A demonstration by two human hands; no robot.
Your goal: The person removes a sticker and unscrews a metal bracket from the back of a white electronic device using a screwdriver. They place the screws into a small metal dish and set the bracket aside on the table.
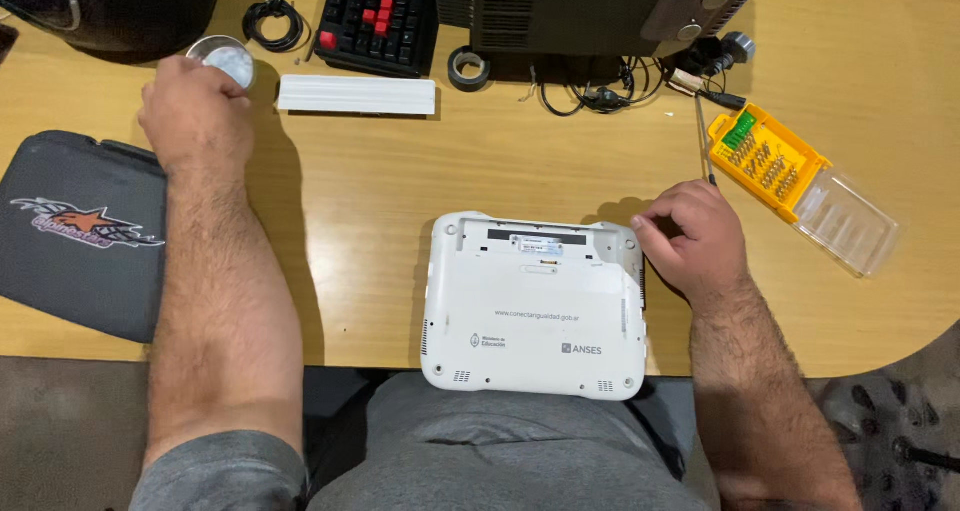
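Note:
A small white laptop (535, 306) lies upside down at the table's near edge, in front of me. My right hand (695, 241) rests at its far right corner, fingers curled and touching the casing. A thin screwdriver (702, 136) lies just beyond that hand. Far to the left, my left hand (195, 116) reaches to a small round metal tin (226, 59) and its fingers close over the tin's near side.
A yellow bit case (768, 159) with an open clear lid lies at right. A white battery bar (357, 95), black tape roll (468, 68), red-keyed keyboard (380, 19), coiled cable (273, 21) and a dark device stand at the back. A dark sleeve (80, 236) lies left.

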